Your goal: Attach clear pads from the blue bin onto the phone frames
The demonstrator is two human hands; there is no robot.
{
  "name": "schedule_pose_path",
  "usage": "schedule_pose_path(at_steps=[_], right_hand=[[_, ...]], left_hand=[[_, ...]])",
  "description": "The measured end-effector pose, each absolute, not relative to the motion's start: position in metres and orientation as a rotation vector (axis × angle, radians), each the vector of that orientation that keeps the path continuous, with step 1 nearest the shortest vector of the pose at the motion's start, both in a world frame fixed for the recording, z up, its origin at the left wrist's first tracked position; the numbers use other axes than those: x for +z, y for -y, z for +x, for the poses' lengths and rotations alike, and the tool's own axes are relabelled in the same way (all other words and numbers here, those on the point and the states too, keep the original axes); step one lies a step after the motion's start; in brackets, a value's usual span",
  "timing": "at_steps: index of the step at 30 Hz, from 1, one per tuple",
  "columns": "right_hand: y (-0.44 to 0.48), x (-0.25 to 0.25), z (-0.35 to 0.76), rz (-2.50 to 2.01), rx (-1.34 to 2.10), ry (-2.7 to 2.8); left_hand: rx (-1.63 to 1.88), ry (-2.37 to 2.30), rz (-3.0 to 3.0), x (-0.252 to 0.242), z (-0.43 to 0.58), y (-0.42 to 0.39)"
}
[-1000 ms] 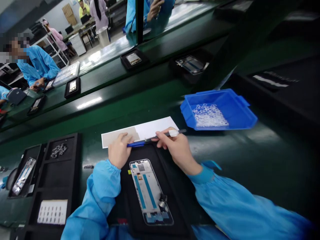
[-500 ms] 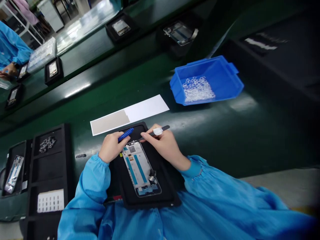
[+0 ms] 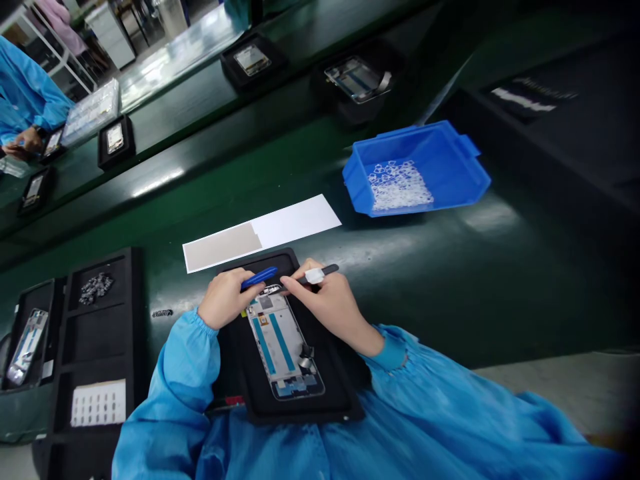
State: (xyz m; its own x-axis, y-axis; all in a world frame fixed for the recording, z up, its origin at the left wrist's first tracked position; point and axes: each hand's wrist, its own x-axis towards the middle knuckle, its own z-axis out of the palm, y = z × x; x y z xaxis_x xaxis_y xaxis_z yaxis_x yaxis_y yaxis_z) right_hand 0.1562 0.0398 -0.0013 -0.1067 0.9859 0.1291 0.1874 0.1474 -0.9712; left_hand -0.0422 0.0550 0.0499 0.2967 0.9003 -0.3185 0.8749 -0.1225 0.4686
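Observation:
A phone frame point(image 3: 283, 345) with blue strips lies in a black tray point(image 3: 330, 393) right in front of me. My left hand point(image 3: 225, 300) is closed around a blue tool point(image 3: 259, 277) whose tip rests at the frame's top edge. My right hand point(image 3: 333, 303) pinches dark tweezers point(image 3: 313, 275) wrapped with white tape, their tip touching a small part at the same top edge. Both sleeves are blue.
A white and grey sheet point(image 3: 260, 232) lies beyond the tray. A blue bin point(image 3: 450, 170) of small clear rings stands at the right. A black compartment tray point(image 3: 100, 347) with small parts is at the left. Trays with phone frames point(image 3: 356, 78) ride the green belt; another person's hand point(image 3: 27, 141) works far left.
My view dropped from the far benches to the tray. Both hands came back from the white sheet to the frame's top edge, tool tips now meeting there.

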Motion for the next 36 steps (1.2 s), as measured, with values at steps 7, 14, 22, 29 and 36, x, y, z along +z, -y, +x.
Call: schedule_pose_path(at_steps=[7,14,22,29,36], right_hand=[[-0.0401,0.0016,0.1542,-1.221,0.996,1.554],[-0.0410,0.0001,0.1536,-1.217,0.931,1.591],[-0.0406,0.0008,0.1536,-1.254,0.966,1.577],[-0.0398,0.0004,0.1529,-1.240,0.965,1.579],[-0.0410,0.0023,0.1537,-1.240,0.962,1.588]], left_hand=[[0.011,-1.596,1.977,0.0515,-0.0408,-0.0547],[0.007,-1.599,1.970,0.0525,-0.0393,-0.0547],[0.038,-1.597,1.996,0.0484,-0.0409,-0.0537],[0.026,-1.596,1.987,0.0489,-0.0404,-0.0541],[0.010,-1.642,1.978,0.0526,-0.0367,-0.0526]])
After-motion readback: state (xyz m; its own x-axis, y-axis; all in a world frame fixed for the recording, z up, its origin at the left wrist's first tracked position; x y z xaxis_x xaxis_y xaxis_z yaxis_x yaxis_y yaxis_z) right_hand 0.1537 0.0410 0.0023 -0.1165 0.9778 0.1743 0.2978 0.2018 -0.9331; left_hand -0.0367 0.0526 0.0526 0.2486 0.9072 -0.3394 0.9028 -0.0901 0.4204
